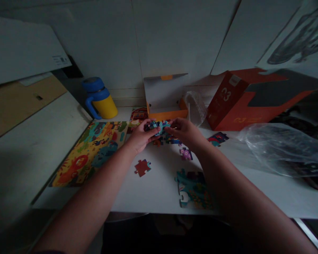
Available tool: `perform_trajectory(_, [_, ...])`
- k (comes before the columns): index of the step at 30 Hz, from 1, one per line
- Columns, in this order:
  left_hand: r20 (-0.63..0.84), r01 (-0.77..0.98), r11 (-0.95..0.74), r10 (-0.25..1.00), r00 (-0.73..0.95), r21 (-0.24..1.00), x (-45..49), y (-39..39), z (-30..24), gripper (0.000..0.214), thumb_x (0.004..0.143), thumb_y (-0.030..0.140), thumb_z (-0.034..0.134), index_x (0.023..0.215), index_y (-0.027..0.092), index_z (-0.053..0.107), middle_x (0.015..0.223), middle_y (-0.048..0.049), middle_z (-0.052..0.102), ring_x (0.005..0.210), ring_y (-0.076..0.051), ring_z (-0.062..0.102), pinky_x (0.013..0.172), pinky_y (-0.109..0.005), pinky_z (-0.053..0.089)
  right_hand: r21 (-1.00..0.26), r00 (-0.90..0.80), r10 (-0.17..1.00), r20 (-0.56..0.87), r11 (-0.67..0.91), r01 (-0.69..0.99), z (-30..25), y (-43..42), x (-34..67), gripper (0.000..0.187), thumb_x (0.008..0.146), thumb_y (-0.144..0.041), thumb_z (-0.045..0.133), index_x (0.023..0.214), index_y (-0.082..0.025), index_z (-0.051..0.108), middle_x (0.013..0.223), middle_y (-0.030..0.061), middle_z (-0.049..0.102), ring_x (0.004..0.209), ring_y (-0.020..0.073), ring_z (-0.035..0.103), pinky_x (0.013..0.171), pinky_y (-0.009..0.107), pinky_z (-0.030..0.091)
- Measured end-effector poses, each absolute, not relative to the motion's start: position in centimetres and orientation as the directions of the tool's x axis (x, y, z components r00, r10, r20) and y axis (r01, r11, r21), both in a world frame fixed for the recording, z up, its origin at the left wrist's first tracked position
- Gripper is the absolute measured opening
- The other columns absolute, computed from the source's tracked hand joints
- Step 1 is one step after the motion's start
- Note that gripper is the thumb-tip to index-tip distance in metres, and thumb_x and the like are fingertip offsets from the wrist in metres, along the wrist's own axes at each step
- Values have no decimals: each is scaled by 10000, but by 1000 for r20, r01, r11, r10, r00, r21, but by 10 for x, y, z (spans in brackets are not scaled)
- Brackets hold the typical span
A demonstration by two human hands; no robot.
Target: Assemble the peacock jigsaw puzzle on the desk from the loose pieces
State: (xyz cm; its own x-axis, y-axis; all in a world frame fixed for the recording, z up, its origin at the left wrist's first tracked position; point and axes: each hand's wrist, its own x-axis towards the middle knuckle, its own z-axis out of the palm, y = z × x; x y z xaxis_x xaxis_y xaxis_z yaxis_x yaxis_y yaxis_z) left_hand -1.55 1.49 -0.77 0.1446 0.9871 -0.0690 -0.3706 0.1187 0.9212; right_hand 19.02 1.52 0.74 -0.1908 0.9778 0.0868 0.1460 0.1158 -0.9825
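Note:
My left hand (142, 135) and my right hand (184, 131) meet over the white table (159, 190), both pinching a small teal cluster of puzzle pieces (159, 126) held between them. More loose pieces (172, 141) lie just under the hands. A purple piece (186, 153) and a red piece (142, 167) rest nearer me. A joined teal section (192, 188) sits by the front edge, partly under my right forearm. A finished colourful puzzle picture (91, 151) lies to the left.
An open orange box (165, 102) stands behind the hands, with a crumpled clear bag (196, 106) beside it. A large red carton (243, 98) lies at the right, a big plastic bag (286, 148) in front of it. A yellow and blue jug (100, 98) stands back left.

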Motion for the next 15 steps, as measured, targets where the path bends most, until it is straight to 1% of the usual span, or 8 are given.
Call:
perform_trajectory(3, [-69,-380,112,990,124,918,-14,15,-9,563,670,193,976,1144,206,673,1171,-54,676,986,-189,691,800,-339,649,-991,-161,983,84,99,87,2,16,184,300,772,-379,872,911,-222,657,818,13,734,660,144,663,562,257,575])
perform_trajectory(5, [-70,-387,113,990,125,915,-14,15,-9,562,676,214,979,1146,207,670,1177,-56,676,985,-185,691,809,-343,649,-996,-136,988,71,76,37,1,16,184,340,751,-395,891,919,-221,653,823,12,741,658,138,671,572,251,584])
perform_trajectory(11, [-38,-407,117,980,195,906,-18,17,-10,496,764,253,935,1180,218,667,1242,-67,665,1037,-188,688,902,-395,646,-998,-122,992,31,24,-61,1,17,190,466,686,-461,939,940,-226,627,821,4,742,649,138,695,624,264,616])
perform_trajectory(15, [-16,-406,107,975,222,908,-20,17,-11,479,795,236,910,1207,237,666,1254,-61,660,1050,-184,689,917,-391,643,-997,-98,995,25,17,-76,2,16,191,452,699,-461,931,936,-234,620,837,12,749,659,148,703,634,282,626])
